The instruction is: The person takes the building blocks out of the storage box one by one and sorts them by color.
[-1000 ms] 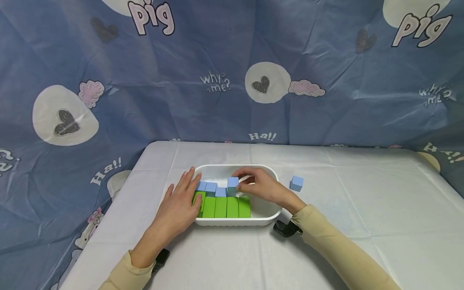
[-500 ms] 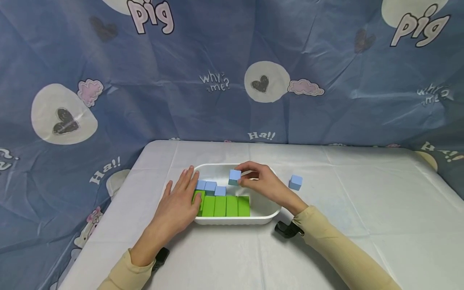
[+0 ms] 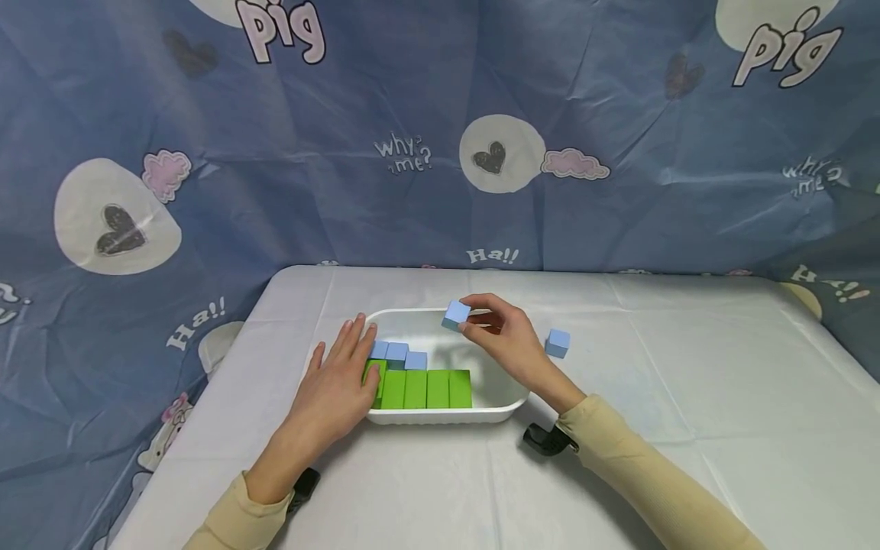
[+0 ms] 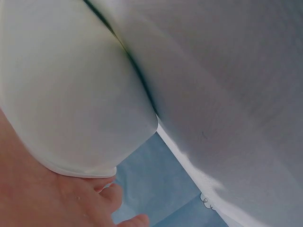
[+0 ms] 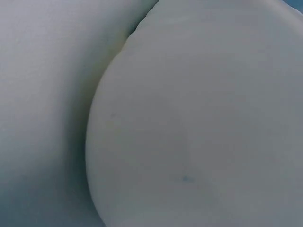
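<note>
The right hand (image 3: 509, 340) pinches a blue cube (image 3: 456, 315) above the white tray (image 3: 443, 416), while the left hand (image 3: 335, 388), fingers straight and slightly spread, covers its left end beside green blocks (image 3: 438, 389).

We see soft, diffuse light over the white cloth-covered table (image 3: 791, 397), grey shadows beneath the beige fabric sleeves (image 3: 639, 466) toward its near edge, and faint sheen on the creased blue backdrop (image 3: 619, 92). Our wrist views look dimmer, the smooth white tray (image 5: 199, 118) soft-focused.

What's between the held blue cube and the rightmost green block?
In the head view, only bare white tray shows between the held blue cube and the rightmost green block.
</note>
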A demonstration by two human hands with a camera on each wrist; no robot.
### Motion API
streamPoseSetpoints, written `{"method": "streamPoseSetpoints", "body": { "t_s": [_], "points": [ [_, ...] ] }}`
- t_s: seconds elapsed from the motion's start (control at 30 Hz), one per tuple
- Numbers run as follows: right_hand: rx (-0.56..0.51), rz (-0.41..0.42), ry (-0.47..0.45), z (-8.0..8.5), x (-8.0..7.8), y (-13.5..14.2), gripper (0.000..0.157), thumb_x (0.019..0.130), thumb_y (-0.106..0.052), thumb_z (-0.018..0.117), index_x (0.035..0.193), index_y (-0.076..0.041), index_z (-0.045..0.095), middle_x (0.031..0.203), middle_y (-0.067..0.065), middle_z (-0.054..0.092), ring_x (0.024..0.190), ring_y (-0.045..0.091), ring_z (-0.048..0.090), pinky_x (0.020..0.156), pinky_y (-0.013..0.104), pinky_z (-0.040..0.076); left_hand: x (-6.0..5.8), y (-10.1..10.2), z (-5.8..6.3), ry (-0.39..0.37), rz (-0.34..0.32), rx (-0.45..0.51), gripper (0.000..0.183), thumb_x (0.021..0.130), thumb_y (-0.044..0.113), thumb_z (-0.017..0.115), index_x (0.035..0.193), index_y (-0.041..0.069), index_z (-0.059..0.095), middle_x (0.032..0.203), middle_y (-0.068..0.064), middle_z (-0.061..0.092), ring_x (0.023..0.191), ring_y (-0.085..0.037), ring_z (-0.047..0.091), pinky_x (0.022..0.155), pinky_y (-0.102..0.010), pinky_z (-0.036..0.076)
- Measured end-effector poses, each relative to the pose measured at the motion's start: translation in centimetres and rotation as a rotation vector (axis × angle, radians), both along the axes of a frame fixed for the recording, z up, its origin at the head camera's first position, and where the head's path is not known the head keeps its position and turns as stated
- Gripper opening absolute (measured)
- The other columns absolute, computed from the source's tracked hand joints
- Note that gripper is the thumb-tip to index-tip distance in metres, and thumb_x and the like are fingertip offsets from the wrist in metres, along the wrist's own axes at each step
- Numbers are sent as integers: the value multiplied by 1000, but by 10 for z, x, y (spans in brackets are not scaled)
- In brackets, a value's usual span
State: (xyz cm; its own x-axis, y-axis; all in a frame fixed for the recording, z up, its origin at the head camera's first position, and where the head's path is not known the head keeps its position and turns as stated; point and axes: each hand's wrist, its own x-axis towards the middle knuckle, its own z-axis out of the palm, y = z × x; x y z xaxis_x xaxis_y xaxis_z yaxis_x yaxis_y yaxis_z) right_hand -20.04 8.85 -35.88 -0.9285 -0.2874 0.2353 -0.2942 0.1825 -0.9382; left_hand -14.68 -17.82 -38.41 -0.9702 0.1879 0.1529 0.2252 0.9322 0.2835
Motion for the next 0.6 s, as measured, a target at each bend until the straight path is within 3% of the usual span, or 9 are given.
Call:
{"method": "streamPoseSetpoints", "body": {
  "t_s": [0.07,0.23,0.6],
  "points": [
    [-17,-13,-6,-7,-4,3,35,91,-8,70,125,-8,64,122,9,63,110,25,62,92,37,51,0,0,0,-2,-1,3,60,101,28,43,155,6,28,163,-11,13,150,-27,10,113,-62,11],
    [-49,-40,-12,-7,-1,14,35,91,-14,71,125,-12,64,122,6,63,110,22,63,90,33,53,0,1,1,-3,5,2,61,101,29,42,155,6,29,163,-11,13,149,-27,10,113,-62,10],
    [-81,-151,-10,-2,12,41,36,91,-12,71,126,-7,62,126,8,60,108,24,64,88,31,53,1,0,1,-6,-5,26,60,101,28,42,155,6,29,163,-11,13,150,-28,10,113,-62,10]
  ]
}}
